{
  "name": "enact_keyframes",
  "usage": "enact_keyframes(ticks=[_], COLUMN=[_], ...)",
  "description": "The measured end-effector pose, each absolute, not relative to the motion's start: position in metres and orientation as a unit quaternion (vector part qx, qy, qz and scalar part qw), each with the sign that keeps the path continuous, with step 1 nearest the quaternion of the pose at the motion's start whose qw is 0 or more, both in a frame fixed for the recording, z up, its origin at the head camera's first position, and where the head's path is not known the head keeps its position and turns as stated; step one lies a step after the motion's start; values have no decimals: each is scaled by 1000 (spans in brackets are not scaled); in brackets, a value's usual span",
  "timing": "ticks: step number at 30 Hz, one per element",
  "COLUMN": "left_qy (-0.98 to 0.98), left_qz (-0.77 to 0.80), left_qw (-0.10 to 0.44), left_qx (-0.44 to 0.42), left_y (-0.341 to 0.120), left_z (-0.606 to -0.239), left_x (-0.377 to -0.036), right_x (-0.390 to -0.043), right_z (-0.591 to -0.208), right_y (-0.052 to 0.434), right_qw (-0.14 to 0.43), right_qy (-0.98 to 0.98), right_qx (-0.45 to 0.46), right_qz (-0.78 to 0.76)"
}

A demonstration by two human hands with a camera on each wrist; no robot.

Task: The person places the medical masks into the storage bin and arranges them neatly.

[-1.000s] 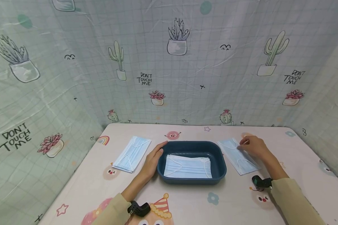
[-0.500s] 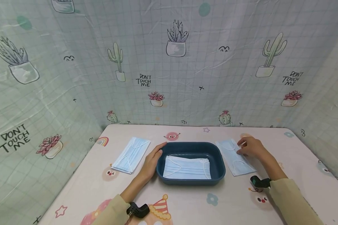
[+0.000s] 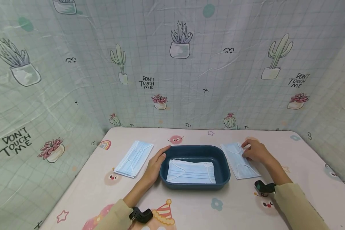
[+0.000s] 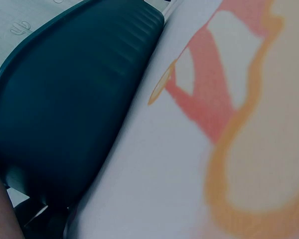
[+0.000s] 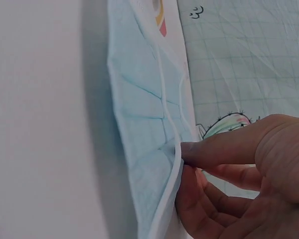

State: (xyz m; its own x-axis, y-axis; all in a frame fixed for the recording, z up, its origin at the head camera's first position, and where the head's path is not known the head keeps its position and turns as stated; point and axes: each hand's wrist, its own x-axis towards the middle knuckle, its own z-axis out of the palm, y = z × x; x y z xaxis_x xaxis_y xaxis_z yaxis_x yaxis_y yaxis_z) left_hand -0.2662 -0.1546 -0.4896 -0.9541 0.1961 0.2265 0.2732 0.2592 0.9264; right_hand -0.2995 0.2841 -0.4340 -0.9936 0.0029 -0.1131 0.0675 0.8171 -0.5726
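Note:
A dark blue tray (image 3: 225,166) sits mid-table with a small stack of light blue face masks (image 3: 191,172) inside. My left hand (image 3: 163,153) rests with straight fingers against the tray's left rim; in the left wrist view only the tray's outer wall (image 4: 65,109) shows. My right hand (image 3: 245,151) lies on a single mask (image 3: 239,164) right of the tray. In the right wrist view my right hand (image 5: 182,160) pinches that mask (image 5: 144,114) at its edge between thumb and forefinger. More masks (image 3: 133,158) lie left of the tray.
The table (image 3: 189,204) wears a pale cloth with cartoon prints. A cactus-print curtain (image 3: 172,64) closes in the back and both sides. Black wrist cameras (image 3: 141,214) sit on both beige sleeves.
My right hand and the mask under it have shifted slightly left, toward the tray. My left hand has stayed on the tray's rim.

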Motion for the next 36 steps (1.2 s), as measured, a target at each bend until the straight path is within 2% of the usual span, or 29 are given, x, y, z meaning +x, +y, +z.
enact_keyframes(ticks=[13, 21, 36], left_qy=[-791, -790, -794], left_qz=[-593, -595, -589], left_qw=[31, 28, 32], left_qx=[-146, -146, -148], left_y=[-154, -154, -154], left_z=[-490, -491, -489], left_x=[-266, -265, -266], right_x=[-298, -295, -296], right_z=[-436, -432, -432], right_y=[285, 288, 291], right_qw=[31, -10, -2], right_qy=[954, 950, 946], right_qx=[27, 36, 38], right_qz=[-296, -309, -321])
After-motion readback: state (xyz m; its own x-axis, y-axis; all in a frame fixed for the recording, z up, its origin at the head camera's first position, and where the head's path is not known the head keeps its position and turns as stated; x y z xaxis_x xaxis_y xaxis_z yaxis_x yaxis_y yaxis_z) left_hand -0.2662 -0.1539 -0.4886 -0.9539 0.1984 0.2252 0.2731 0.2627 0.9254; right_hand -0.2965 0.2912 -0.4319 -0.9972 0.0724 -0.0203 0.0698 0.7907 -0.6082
